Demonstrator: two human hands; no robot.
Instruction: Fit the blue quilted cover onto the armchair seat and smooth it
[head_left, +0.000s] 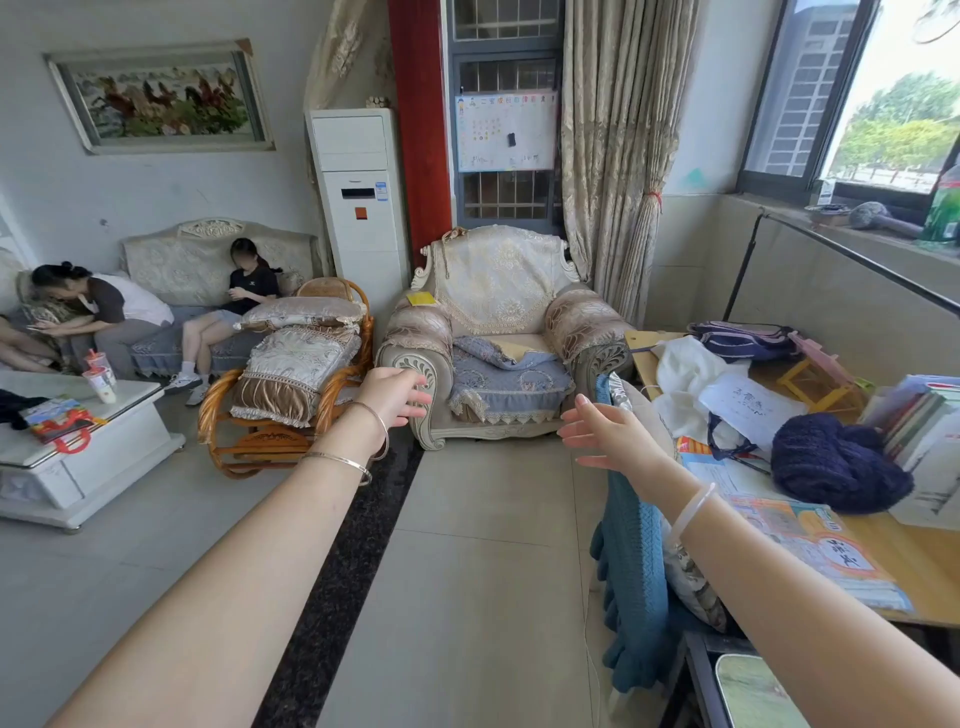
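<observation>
The cream and brown armchair (498, 332) stands ahead against the curtain. A blue quilted cover (511, 382) lies crumpled on its seat, its back part folded over so the yellow cushion underneath shows, its lace edge hanging over the front. My left hand (395, 397) is stretched out in front of the chair's left arm, fingers apart, holding nothing. My right hand (608, 434) reaches forward to the right of the seat, palm open and empty. Both hands are well short of the cover.
A rattan rocking chair (291, 395) piled with cushions stands left of the armchair. A white coffee table (88, 457) sits at far left. A cluttered wooden desk (883, 540) and a teal knitted throw (634, 571) flank my right. Two people sit on the sofa (208, 270).
</observation>
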